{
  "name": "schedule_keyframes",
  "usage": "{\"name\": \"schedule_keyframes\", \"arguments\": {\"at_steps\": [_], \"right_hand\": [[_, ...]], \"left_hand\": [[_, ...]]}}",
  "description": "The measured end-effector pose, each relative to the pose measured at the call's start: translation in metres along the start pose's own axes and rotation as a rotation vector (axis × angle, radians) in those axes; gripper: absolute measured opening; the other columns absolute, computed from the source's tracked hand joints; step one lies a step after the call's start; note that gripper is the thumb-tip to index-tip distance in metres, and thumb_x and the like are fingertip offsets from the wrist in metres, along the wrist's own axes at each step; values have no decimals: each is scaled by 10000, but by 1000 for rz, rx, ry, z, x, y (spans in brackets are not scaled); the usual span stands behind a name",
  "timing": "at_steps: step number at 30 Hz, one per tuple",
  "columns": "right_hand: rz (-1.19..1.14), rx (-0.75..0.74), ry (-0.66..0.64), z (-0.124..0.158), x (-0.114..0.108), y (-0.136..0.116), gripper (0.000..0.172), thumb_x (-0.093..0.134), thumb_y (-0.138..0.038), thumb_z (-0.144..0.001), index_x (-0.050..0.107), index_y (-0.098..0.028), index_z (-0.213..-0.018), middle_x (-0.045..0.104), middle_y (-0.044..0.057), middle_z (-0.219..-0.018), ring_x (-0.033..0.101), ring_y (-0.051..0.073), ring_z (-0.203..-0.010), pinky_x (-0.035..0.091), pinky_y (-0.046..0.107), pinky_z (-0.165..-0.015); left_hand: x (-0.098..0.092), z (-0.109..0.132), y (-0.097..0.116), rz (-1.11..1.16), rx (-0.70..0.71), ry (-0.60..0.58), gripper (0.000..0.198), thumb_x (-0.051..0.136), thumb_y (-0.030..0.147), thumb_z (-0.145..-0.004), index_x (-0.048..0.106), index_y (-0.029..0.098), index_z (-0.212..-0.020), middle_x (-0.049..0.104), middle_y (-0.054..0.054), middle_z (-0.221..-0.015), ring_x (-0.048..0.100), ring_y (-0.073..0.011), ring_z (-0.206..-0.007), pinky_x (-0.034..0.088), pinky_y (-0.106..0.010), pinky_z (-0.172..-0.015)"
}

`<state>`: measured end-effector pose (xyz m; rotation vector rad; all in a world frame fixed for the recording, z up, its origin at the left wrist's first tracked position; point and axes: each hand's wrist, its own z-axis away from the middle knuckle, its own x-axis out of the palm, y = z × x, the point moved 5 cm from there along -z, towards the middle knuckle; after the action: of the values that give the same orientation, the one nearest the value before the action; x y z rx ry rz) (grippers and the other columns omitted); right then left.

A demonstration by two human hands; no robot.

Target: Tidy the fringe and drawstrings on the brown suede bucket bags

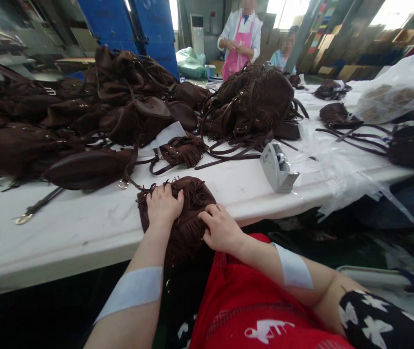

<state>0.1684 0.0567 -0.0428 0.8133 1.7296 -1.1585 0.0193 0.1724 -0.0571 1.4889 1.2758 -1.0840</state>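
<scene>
- Bag: overhangs near edge of table; lies beneath left hand, leftward of right.
- Left hand: spread over bag's top.
- Right hand: fingers curled at bag's right side; pinching or merely touching, cannot tell.

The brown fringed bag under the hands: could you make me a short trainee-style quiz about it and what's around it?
1. Multiple choice: what sits on the white-covered table to the right of the fringed bag?
A) a sewing machine
B) a gray tape dispenser
C) a red bucket

2. True or false: only one of the camera wearer's hands touches the fringed bag.

3. Fill in the blank: the person standing beyond the table wears a ____ apron.

Key:
1. B.
2. False: the left hand and the right hand both touch it.
3. Pink.
</scene>
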Motion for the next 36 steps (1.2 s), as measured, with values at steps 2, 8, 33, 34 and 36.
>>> {"name": "schedule_keyframes", "arguments": {"at_steps": [2, 8, 33, 34, 36], "right_hand": [[114, -27, -105, -9, 11, -2, 217, 564, -128, -776, 592, -141, -991, 548, 120, -1023, 477, 257, -990, 436, 392, -898], [79, -169, -368, 31, 30, 11, 152, 467, -124, -848, 608, -156, -895, 592, 71, -926, 541, 185, -843, 441, 297, -796], [133, -117, -209, 19, 19, 25, 167, 492, -72, -802, 605, -156, -891, 590, 84, -937, 497, 215, -878, 438, 341, -829], [138, -136, -240, 27, 19, 25, 180, 484, -73, -806, 610, -153, -906, 596, 85, -947, 506, 211, -884, 435, 336, -833], [142, -139, -283, 42, 18, 27, 198, 474, -73, -800, 619, -144, -914, 604, 91, -953, 520, 208, -910, 427, 329, -854]], "left_hand": [[-1, 0, 0, 2, 3, -1, 546, 329, 467, -899, 533, 108, -1256, 599, -185, -1244, 504, -333, -1188, 321, -493, -1025], [-1, 0, -2, 7, 15, 27, 536, 345, 472, -896, 548, 113, -1237, 603, -177, -1240, 511, -327, -1178, 339, -489, -1015], [0, 0, -2, -3, 30, 42, 542, 332, 476, -904, 542, 110, -1244, 608, -182, -1224, 519, -331, -1164, 345, -486, -1007], [1, 0, -2, -3, 28, 41, 541, 333, 476, -903, 542, 112, -1244, 612, -180, -1216, 522, -331, -1159, 345, -489, -1007], [1, 0, -2, -1, 23, 39, 539, 333, 476, -903, 542, 115, -1243, 615, -178, -1207, 524, -331, -1154, 340, -494, -1012]]}}
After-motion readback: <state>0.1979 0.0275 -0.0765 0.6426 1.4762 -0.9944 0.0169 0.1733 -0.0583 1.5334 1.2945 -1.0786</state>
